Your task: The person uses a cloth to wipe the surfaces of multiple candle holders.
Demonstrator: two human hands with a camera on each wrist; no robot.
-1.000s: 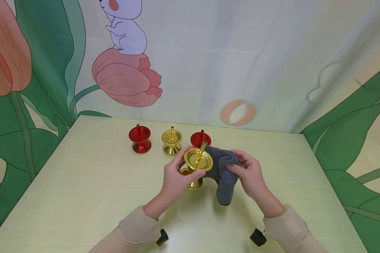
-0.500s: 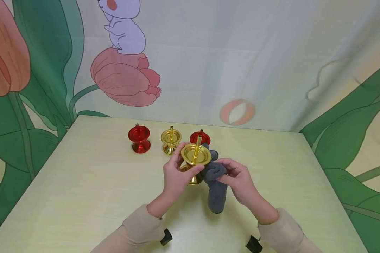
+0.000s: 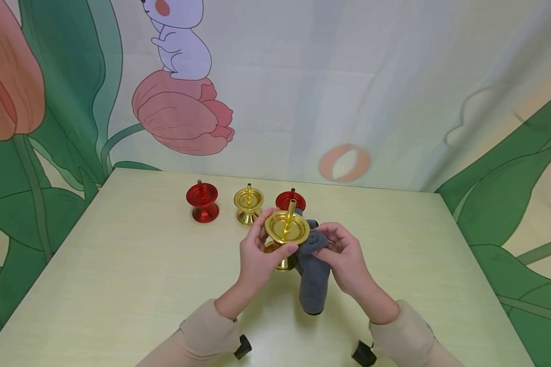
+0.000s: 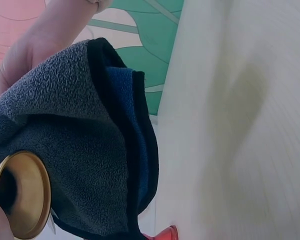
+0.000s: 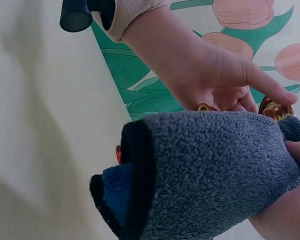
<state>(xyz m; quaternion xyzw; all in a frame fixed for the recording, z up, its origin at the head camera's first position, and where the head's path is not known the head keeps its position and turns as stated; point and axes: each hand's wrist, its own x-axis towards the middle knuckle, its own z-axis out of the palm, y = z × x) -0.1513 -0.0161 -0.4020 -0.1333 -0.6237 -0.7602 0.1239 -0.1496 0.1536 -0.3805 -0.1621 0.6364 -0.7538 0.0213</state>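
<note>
A gold candle holder [image 3: 288,228], with a shallow dish and an upright tube on a flared foot, is held above the table by my left hand [image 3: 261,251]. The thumb lies across the front under the dish and the fingers wrap behind. My right hand [image 3: 345,257] pinches a bunched grey cloth [image 3: 314,285] with dark edging, pressed against the holder's right side. In the left wrist view the cloth [image 4: 75,145] hangs beside the gold foot [image 4: 27,192]. A blue inner face [image 5: 116,192] of the cloth shows in the right wrist view.
Behind the hands, a red candle holder [image 3: 202,203], a smaller gold one [image 3: 248,204] and another red one [image 3: 290,201] stand in a row on the pale table [image 3: 119,265]. The last is partly hidden by the held holder. A printed curtain [image 3: 275,92] hangs behind.
My right hand has moved left with the cloth, bringing it closer around the holder's right side. The cloth's hanging end has swung left and lower. The left hand has barely shifted.
</note>
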